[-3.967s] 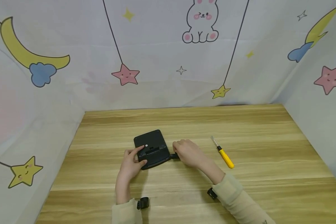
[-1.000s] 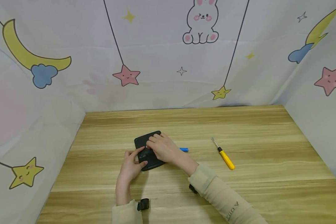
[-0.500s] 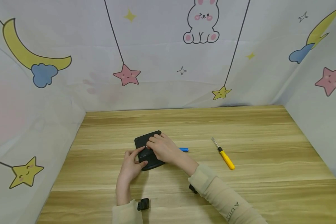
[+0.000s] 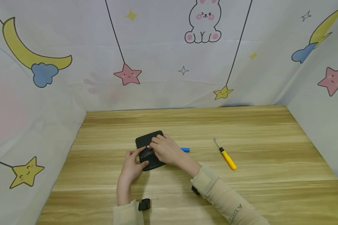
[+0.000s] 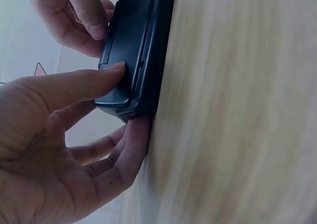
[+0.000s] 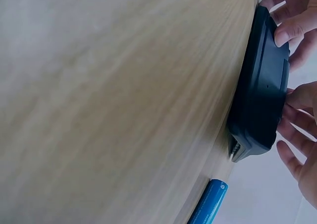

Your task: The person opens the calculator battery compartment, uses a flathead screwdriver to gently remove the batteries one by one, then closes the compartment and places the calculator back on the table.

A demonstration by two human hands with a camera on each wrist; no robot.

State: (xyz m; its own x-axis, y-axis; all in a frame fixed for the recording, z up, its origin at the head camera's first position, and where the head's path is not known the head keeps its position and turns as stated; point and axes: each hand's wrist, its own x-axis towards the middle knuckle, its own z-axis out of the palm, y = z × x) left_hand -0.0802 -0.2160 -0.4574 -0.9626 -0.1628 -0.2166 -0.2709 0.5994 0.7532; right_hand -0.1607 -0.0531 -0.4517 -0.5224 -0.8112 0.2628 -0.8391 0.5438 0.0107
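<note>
A flat black device (image 4: 144, 141), like a calculator lying back side up, rests on the table with a small white dot on it. My left hand (image 4: 131, 166) holds its left side, the thumb (image 5: 111, 75) on the top face and other fingers at and below the edge. My right hand (image 4: 166, 150) bends over the middle of the device, its fingertips at the battery cover (image 4: 148, 153) on the raised part; the hand hides much of that cover. Right of the device lies a blue battery (image 6: 210, 201), partly behind the right hand in the head view.
A screwdriver with a yellow handle (image 4: 229, 160) lies on the wood-grain table (image 4: 256, 131) to the right. A printed cloth (image 4: 157, 93) stands along the back and sides. Small black wrist cameras (image 4: 144, 204) sit at both cuffs.
Four seconds ago my right hand was beside the device at a black piece, with the battery slot uncovered. It has since moved left onto the device; the battery came into view. Left hand stays put.
</note>
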